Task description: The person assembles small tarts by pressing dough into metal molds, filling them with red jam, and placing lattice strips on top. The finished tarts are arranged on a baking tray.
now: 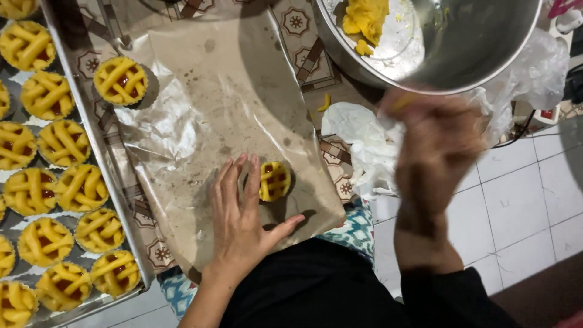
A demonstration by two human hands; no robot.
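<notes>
I see the baking tray (124, 200) at left nearly filled with lattice tarts; my left hand (243, 218) lies flat, fingers spread, touching one small tart (274, 181) on the plastic sheet (231, 91); my right hand (438, 143) is blurred near the metal bowl (467, 48) of dough, grip unclear.

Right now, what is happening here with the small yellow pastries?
A person sits over a sheet of brown paper. The left hand lies flat on the paper, its fingers touching a small lattice-topped tart with red filling. The right hand is raised and blurred, just under a metal bowl that holds yellow dough. Another finished tart sits at the paper's top left corner. A metal tray on the left holds many more such tarts.
</notes>
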